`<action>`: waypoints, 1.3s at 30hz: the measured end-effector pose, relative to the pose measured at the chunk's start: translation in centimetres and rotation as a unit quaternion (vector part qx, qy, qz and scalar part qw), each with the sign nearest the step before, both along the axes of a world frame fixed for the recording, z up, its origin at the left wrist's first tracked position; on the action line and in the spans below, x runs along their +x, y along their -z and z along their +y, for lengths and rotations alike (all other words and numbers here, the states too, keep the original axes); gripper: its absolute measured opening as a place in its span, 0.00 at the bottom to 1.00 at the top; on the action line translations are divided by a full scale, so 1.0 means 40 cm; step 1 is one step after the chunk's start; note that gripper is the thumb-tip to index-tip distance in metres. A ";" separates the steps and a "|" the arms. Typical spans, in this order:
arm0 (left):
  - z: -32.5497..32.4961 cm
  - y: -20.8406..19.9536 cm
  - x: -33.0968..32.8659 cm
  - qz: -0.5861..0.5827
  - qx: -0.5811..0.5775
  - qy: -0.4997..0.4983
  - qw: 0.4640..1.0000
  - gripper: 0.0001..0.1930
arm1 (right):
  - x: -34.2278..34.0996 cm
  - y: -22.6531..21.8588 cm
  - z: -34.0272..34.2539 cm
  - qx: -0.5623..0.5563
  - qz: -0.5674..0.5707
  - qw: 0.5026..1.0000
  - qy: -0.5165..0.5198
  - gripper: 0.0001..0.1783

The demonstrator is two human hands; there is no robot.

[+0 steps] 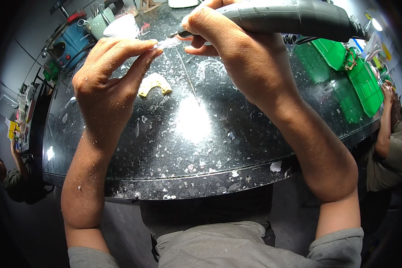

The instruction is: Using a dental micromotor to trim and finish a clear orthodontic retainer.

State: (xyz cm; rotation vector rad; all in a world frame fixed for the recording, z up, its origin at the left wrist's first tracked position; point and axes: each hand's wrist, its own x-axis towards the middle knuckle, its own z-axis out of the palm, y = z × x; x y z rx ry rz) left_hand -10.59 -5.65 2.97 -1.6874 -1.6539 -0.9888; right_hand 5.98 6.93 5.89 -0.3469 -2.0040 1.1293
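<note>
My left hand [107, 73] pinches a small clear, plastic-looking piece [169, 43] between thumb and fingertips. Wrapped in my right hand [241, 53] is a dark grey rotary handpiece [295, 15], its cord end pointing right. The handpiece's tip meets or nearly meets the clear piece; contact is hard to make out. Below my left fingertips, a pale yellow horseshoe-shaped dental cast [155, 84] lies on the dark table [236, 147]. A thin metal rod-like tool [188, 79] rests between the two hands. White dust clings to my left hand and forearm.
White crumbs are scattered across the tabletop. At the back left stand a blue machine [71, 44], a white tub [123, 27] and a light green basket [103, 23]. Green-lidded plastic boxes [362, 85] sit at the right. Other people's arms [385, 120] show at both sides.
</note>
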 end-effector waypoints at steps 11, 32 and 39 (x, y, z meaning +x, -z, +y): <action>0.002 0.002 0.004 -0.010 0.004 0.005 1.000 0.08 | -0.001 0.003 0.006 0.024 -0.015 1.000 0.003 0.11; 0.010 0.003 0.011 -0.022 0.017 0.001 1.000 0.06 | -0.003 0.013 0.012 0.023 0.000 0.999 -0.026 0.13; 0.009 0.006 0.011 -0.052 0.018 0.012 0.998 0.06 | -0.006 0.012 0.011 0.023 0.006 0.999 -0.035 0.13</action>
